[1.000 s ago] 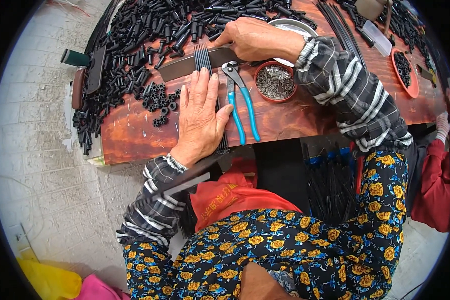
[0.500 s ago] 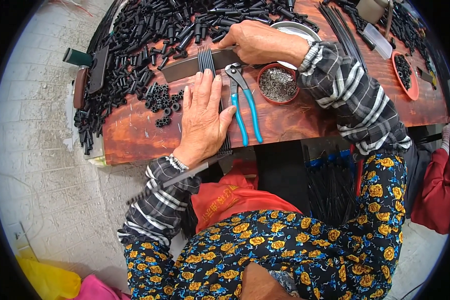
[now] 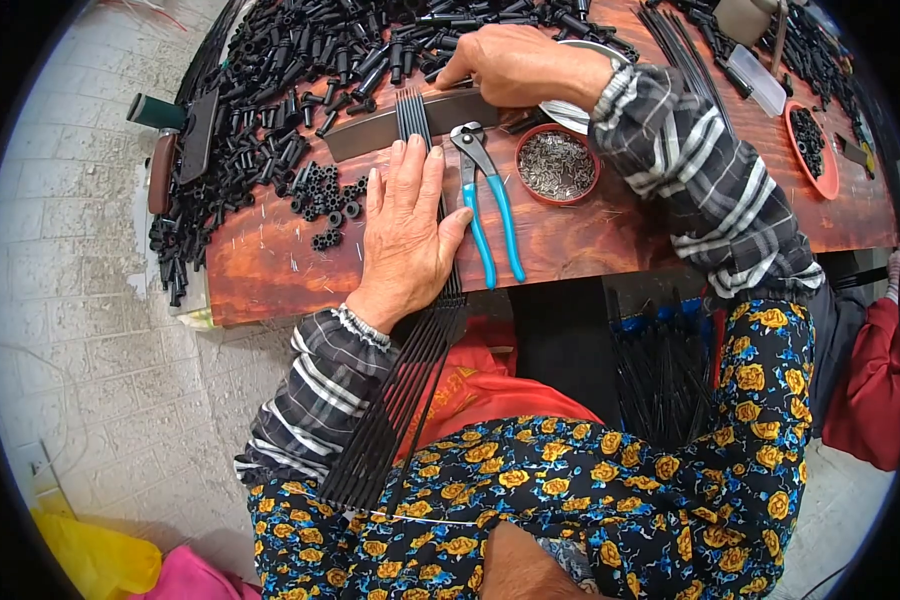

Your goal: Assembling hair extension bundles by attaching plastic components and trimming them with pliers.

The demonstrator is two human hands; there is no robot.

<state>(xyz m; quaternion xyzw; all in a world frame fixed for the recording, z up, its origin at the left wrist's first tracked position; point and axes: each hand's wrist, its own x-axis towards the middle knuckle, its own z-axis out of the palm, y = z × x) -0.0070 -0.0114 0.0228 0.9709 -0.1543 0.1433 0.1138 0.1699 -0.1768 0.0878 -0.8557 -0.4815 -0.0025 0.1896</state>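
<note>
My left hand lies flat with straight fingers across a bundle of thin black rods. The rods pass under it, and their lower ends fan out over my lap. Beyond my fingertips, the upper tips rest against a grey metal bar on the table. My right hand is at the bar's right end, index finger pointing left along its far side. Its other fingers are curled; what they hold, if anything, is hidden. Pliers with blue handles lie right of my left hand.
A red bowl of small metal pieces stands right of the pliers, near a pale dish. Black tubular parts are heaped at the back; small black rings lie left. An orange tray sits far right. The wooden table ends before my lap.
The rods' lower ends, a blur over my left sleeve before, now hang fanned out across my lap. My right hand has shifted slightly; my left hand stays in place.
</note>
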